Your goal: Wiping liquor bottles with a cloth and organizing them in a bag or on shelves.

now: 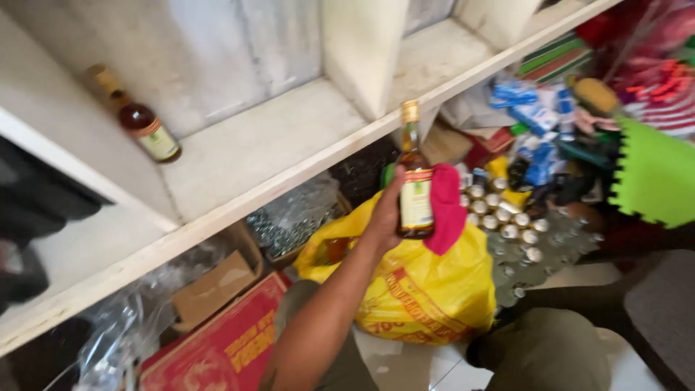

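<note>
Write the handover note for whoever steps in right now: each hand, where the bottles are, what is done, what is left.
Left hand: holds a dark glass bottle upright by its body, with a pink cloth against it, above the yellow bag.
Right hand: not in view.
Done: one matching bottle stands at the back of the white shelf.
Left: the held bottle is not yet on the shelf. Whether more bottles remain in the bag cannot be told.
</note>
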